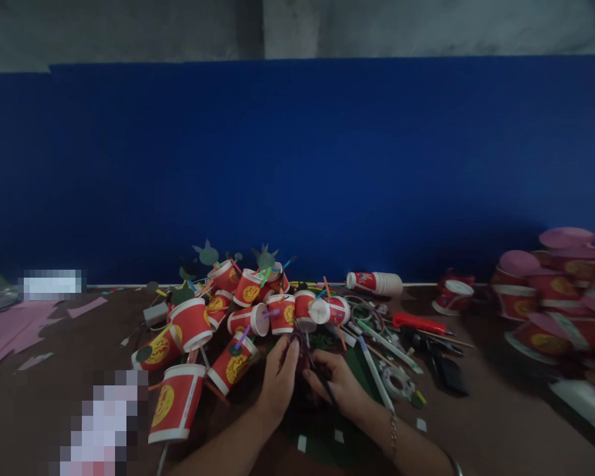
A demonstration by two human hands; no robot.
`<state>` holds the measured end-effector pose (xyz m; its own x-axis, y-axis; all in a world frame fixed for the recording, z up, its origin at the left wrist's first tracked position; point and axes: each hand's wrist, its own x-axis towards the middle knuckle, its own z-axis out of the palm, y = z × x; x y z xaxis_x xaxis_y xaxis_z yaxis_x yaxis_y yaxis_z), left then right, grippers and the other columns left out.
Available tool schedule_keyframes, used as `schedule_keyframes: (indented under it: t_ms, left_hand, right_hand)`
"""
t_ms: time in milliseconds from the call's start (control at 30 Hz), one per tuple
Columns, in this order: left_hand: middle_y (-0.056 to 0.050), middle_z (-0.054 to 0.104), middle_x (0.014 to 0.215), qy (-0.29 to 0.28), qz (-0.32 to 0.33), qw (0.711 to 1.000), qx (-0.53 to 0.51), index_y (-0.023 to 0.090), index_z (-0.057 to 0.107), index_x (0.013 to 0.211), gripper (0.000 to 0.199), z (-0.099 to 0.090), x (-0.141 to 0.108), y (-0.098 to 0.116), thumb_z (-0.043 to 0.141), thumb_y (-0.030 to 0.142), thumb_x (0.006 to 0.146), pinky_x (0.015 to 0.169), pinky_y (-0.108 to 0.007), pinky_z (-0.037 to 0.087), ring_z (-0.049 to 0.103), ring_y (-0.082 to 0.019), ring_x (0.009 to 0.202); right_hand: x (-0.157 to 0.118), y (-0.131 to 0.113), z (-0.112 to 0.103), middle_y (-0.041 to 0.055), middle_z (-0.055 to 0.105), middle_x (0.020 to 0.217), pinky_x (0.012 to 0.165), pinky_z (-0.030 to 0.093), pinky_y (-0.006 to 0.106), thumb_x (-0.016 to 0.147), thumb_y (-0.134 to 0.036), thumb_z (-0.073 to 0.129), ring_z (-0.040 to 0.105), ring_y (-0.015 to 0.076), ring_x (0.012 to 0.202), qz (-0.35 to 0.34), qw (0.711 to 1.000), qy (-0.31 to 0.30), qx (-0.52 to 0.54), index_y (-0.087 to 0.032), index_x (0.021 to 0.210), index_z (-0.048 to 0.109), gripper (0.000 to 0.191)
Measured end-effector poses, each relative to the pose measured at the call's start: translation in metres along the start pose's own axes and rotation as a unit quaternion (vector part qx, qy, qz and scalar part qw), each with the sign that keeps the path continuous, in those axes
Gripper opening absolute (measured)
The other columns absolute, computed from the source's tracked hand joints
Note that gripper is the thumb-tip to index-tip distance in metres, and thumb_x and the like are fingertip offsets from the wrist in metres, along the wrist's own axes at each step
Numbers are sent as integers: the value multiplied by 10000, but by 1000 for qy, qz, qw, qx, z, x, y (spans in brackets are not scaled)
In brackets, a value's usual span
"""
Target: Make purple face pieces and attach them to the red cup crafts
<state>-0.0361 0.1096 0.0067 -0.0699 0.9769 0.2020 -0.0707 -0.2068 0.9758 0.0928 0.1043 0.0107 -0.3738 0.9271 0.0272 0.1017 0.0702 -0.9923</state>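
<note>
Both my hands are close together at the lower middle of the head view. My left hand point(280, 370) has its fingers wrapped round a small dark item point(297, 345) that is too dim to make out. To its right, my right hand point(340, 382) is closed on a dark, thin tool point(323, 378), perhaps scissors, whose tip points up towards the left hand. Just behind and left of the hands lies a pile of red paper cups point(238, 363) with yellow prints and coloured straws.
Stacked cups point(389, 285) lie at the back. Right of my hands are a tape roll point(398, 383), straws and a red-handled tool point(419, 323). More cups with pink discs point(519, 263) stand far right. Pink paper point(17, 327) lies left; a blue panel point(297, 165) rises behind.
</note>
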Motion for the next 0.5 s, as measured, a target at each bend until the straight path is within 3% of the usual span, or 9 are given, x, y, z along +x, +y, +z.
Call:
schedule_keyframes:
  t_ms: [200, 500]
  left_hand:
    - [29, 456, 629, -43, 1, 999, -21, 165, 529, 709, 269, -1, 0, 1, 493, 407, 822, 581, -212, 359, 411, -118, 611]
    - [37, 427, 608, -22, 0, 1000, -9, 175, 497, 663, 299, -1, 0, 0, 506, 437, 807, 568, -211, 352, 394, -117, 596]
  right_hand:
    - [0, 0, -1, -52, 504, 542, 417, 355, 172, 699, -387, 677, 448, 69, 436, -14, 1000, -3, 15, -155, 743, 534, 276]
    - [0, -3, -2, -65, 465, 461, 375, 328, 173, 697, -428, 663, 427, 69, 379, -2, 1000, -1, 2, -161, 686, 500, 313]
